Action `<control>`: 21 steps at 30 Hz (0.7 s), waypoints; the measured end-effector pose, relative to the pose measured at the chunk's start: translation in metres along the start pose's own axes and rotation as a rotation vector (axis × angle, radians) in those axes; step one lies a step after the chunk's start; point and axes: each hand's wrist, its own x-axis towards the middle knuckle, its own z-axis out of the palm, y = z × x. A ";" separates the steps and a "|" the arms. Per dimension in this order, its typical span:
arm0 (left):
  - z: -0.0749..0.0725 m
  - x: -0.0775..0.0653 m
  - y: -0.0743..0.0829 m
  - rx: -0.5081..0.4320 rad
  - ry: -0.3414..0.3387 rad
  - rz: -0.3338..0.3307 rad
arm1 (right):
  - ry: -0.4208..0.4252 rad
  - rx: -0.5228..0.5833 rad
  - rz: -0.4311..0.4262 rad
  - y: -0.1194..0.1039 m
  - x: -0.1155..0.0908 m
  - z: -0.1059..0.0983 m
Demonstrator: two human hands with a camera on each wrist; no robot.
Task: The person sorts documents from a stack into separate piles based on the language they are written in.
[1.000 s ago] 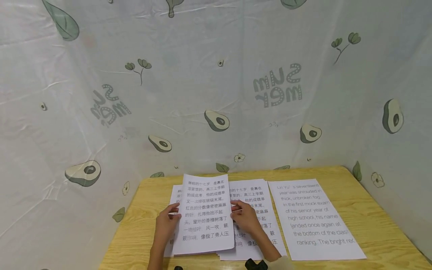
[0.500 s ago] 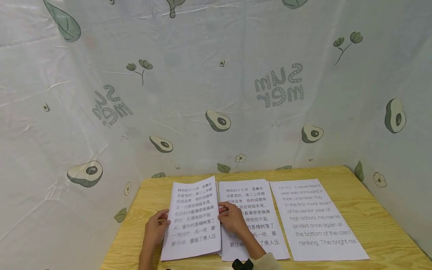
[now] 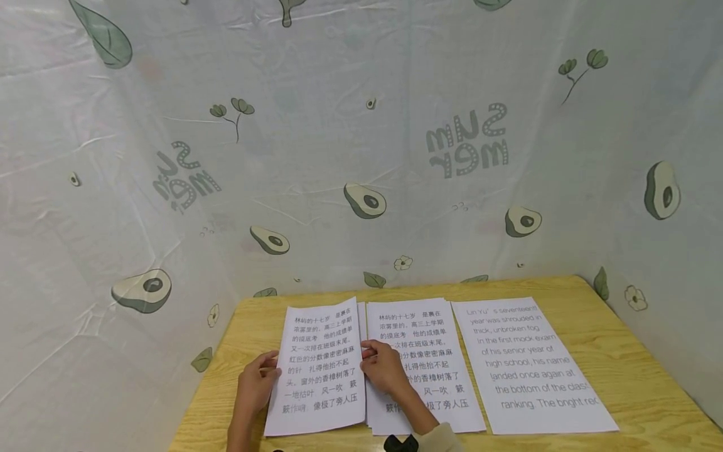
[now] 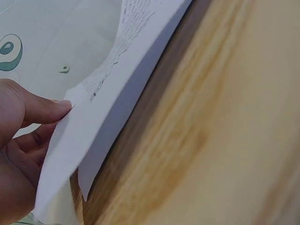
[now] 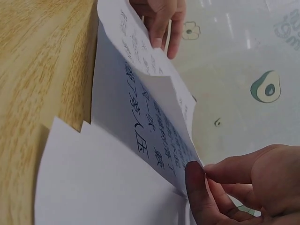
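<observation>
Hand-held sheet (image 3: pixel 317 370) now farther left

On the yellow wood-grain table (image 3: pixel 615 364) lie Chinese-printed papers (image 3: pixel 426 351) beside 1 English page (image 3: pixel 525 367).

A bendy white paper (image 3: pixel 316 370) with black words is low in the frame, left of middle — the left hand (image 3: pixel 257 384) and right hand (image 3: pixel 386 369) pinch its sides.

The held sheet (image 3: pixel 317 370) partly hides a lower sheet (image 5: pixel 117 91); to its right, the right hand (image 3: pixel 386 371) partly covers the middle sheet (image 3: pixel 437 364).
</observation>
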 end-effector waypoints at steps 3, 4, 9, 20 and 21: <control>0.000 0.000 0.001 -0.007 0.010 0.008 | 0.007 -0.015 -0.005 -0.002 0.000 -0.001; 0.000 0.000 0.001 -0.005 0.014 0.012 | 0.011 -0.023 -0.009 -0.003 0.001 -0.001; -0.001 0.000 -0.001 -0.036 0.013 0.016 | 0.032 -0.049 -0.039 -0.005 0.001 -0.003; -0.007 -0.004 0.004 -0.081 0.041 -0.003 | 0.085 -0.089 -0.055 -0.002 -0.005 -0.018; -0.006 -0.004 0.005 -0.082 0.043 0.002 | 0.084 -0.090 -0.046 -0.002 -0.006 -0.020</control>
